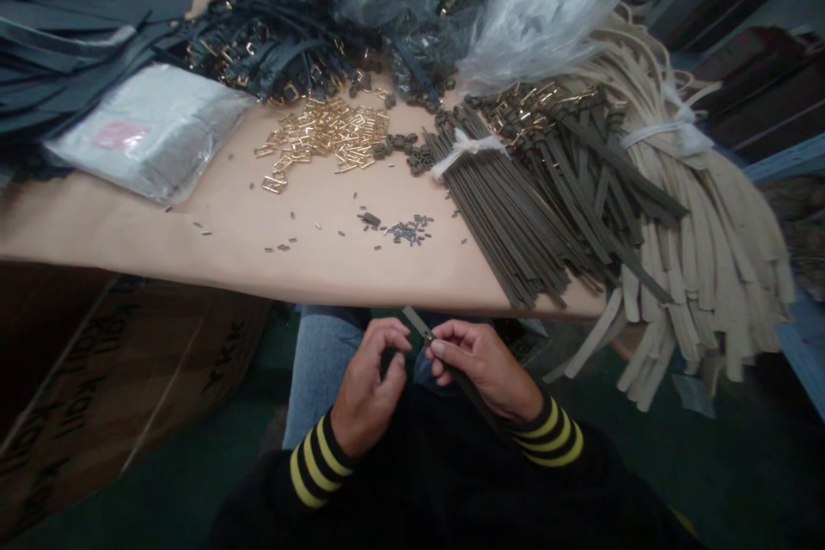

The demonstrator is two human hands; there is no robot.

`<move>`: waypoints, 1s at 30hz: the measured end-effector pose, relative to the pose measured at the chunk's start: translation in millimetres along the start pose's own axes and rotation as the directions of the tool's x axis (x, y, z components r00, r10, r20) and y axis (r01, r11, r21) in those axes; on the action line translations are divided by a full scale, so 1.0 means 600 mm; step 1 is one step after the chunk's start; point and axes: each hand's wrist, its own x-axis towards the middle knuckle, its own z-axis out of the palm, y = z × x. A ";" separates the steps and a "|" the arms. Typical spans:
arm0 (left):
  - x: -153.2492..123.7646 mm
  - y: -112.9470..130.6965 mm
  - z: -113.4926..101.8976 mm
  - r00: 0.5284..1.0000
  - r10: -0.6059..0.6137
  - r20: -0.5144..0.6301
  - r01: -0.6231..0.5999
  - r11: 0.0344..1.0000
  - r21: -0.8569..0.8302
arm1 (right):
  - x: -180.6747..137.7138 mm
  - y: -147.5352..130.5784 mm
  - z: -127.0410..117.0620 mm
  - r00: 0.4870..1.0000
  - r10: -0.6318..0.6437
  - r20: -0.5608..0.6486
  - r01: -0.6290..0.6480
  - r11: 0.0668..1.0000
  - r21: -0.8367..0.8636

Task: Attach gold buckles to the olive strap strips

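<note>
My right hand pinches a dark olive strap between thumb and fingers. One end of the strap points up past the fingertips, and a small dark fitting shows at the pinch. The rest of the strap runs back under the hand towards the right sleeve. Beside it, my left hand is loosely curled, thumb and forefinger apart, with nothing visible between them. Both hands are over my lap, just below the table edge. On the table in front lie a pile of small metal pieces and a short dark olive piece.
Gold buckles are heaped mid-table. To the right lie a tied bundle of olive straps and hanging beige straps. A plastic-wrapped packet and dark buckled straps are at the left. A cardboard box stands below.
</note>
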 end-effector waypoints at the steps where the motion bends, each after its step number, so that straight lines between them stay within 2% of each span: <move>1: 0.004 -0.005 -0.005 0.995 -0.089 -0.055 0.088 0.996 -0.017 | -0.001 -0.002 0.000 1.000 0.011 0.011 -0.012 1.000 0.012; 3: 0.014 -0.011 -0.013 0.964 -0.244 -0.103 0.239 0.969 -0.055 | -0.002 -0.004 0.001 0.999 0.033 0.028 -0.033 0.999 0.018; 4: 0.018 -0.011 -0.015 0.953 -0.291 -0.080 0.286 0.955 -0.078 | -0.002 -0.003 0.003 0.999 0.039 0.033 -0.039 0.999 0.017; 7: 0.027 -0.003 -0.009 0.941 -0.334 0.056 0.338 0.923 -0.183 | 0.001 0.002 0.007 0.997 0.035 0.062 -0.035 0.999 -0.005; 10: 0.030 0.002 0.003 0.922 -0.376 0.091 0.385 0.867 -0.316 | 0.001 0.005 0.003 0.992 0.041 0.116 -0.033 0.997 -0.067; 13: 0.030 -0.004 0.005 0.905 -0.424 0.028 0.398 0.824 -0.404 | -0.014 -0.005 -0.021 0.965 0.139 0.221 -0.088 0.970 -0.226; 15: 0.031 -0.012 0.001 0.898 -0.439 -0.014 0.386 0.804 -0.452 | -0.034 -0.021 -0.048 0.943 0.218 0.250 -0.117 0.924 -0.364; 19: 0.032 -0.027 -0.007 0.892 -0.451 -0.036 0.375 0.782 -0.497 | -0.078 -0.049 -0.102 0.948 0.282 0.148 -0.137 0.780 -0.610; 22: 0.032 -0.035 -0.003 0.891 -0.453 -0.004 0.390 0.772 -0.502 | -0.090 -0.047 -0.119 0.969 0.208 0.134 -0.035 0.653 -0.757; 24: 0.031 -0.036 0.003 0.889 -0.458 0.027 0.406 0.759 -0.508 | -0.081 -0.034 -0.113 0.981 0.131 0.145 0.037 0.602 -0.797; 27: 0.028 -0.033 0.010 0.886 -0.454 0.092 0.433 0.740 -0.515 | -0.049 -0.015 -0.084 0.985 0.008 0.171 0.131 0.606 -0.785; 30: 0.024 -0.026 0.011 0.894 -0.411 0.177 0.440 0.737 -0.512 | -0.014 -0.007 -0.043 0.960 -0.118 0.255 0.274 0.594 -0.756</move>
